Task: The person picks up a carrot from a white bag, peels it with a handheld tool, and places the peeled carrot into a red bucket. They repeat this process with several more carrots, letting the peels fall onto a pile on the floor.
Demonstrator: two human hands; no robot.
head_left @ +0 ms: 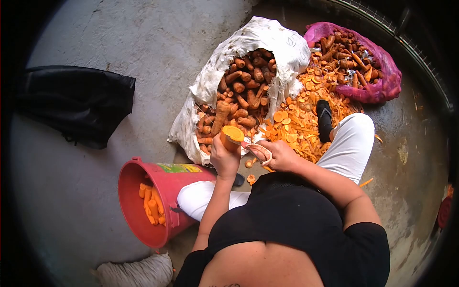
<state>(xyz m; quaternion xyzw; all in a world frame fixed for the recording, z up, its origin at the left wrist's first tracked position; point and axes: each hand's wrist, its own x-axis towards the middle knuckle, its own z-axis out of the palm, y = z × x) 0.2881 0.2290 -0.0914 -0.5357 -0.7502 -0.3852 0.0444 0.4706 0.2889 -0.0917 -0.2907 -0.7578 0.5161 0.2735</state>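
My left hand (224, 159) is wrapped round a thick carrot (233, 135), held upright with its cut orange end facing up. Close beside it, my right hand (281, 155) grips a small hand tool (259, 153) with a pale, looped handle. A reddish bit of the tool points at the carrot; its blade cannot be made out. Just beyond both hands, a white sack (282, 40) lies open, full of unpeeled carrots (246, 86). Orange peels and cut slices (299, 119) are heaped on the floor to its right.
A red bucket (179, 184) with peeled carrots (153, 205) inside leans by my left leg. Black plastic (79, 103) lies at far left, and a pale sack (138, 272) is below the bucket. A pink mesh bag (368, 95) of carrots sits at back right.
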